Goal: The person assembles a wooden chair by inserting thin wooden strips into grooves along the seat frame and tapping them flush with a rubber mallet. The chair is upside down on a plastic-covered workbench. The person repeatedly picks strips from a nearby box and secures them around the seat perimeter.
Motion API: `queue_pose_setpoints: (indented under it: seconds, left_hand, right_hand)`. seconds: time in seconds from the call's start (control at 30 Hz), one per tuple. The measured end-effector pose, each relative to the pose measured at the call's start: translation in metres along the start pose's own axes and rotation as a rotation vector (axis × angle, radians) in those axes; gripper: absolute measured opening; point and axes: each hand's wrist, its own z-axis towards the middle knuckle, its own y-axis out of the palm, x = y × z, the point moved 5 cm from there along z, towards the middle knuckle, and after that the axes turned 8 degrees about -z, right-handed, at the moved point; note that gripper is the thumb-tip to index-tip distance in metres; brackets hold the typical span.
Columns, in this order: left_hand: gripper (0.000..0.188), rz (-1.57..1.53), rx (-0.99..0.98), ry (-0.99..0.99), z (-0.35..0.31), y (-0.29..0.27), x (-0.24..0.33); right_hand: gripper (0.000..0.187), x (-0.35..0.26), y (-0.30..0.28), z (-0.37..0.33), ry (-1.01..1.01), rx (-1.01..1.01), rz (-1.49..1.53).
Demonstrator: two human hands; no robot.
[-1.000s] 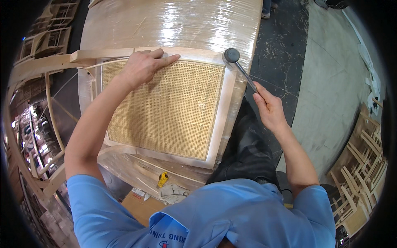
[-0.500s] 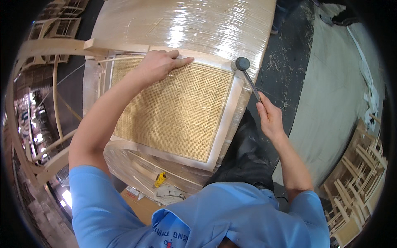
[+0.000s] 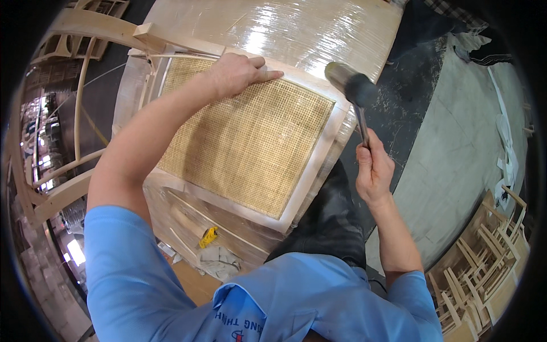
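Observation:
A wooden chair frame lies before me with a woven cane panel (image 3: pixel 245 142) set in its seat. My left hand (image 3: pixel 236 74) rests on the panel's far edge, fingers apart, one stretched along the pale wooden border (image 3: pixel 316 85). A thin light strip (image 3: pixel 191 56) runs leftward from near this hand; whether the fingers touch it is hidden. My right hand (image 3: pixel 376 171) is closed around the handle of a mallet (image 3: pixel 360 90). Blurred by motion, the mallet's dark-faced head appears raised near the panel's far right corner.
Plastic wrap covers the work surface (image 3: pixel 285 28) under the frame. A yellow tape measure (image 3: pixel 208 236) and a crumpled pale cloth (image 3: pixel 219 262) lie close to my body. Wooden chair parts (image 3: pixel 484 268) are piled at right; chair frames (image 3: pixel 85 102) stand at left.
The mallet head has come away from the frame's far right corner, up and to the right. My left hand keeps its place on the panel edge while the whole view has shifted slightly.

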Motion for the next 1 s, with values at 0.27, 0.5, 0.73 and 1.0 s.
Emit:
queue_pose_setpoints:
  seconds: [0.27,0.5,0.73,1.0]
  left_hand:
    - [0.084,-0.039,-0.050,-0.010,0.001,0.001,0.001]
    - [0.092,0.005,-0.005,0.018,0.011,-0.002,-0.001]
    - [0.085,-0.007,0.003,-0.002,0.005,-0.005,-0.003]
    - [0.083,-0.037,-0.028,-0.065,0.002,0.003,-0.005]
  right_hand:
    - [0.030,-0.003,0.008,0.025,-0.014,-0.054,-0.051]
    - [0.031,0.027,0.023,0.032,-0.064,-0.130,-0.242]
    - [0.031,0.002,0.023,0.040,-0.142,-0.046,-0.085]
    - [0.035,0.012,0.003,0.009,-0.060,0.012,-0.034]
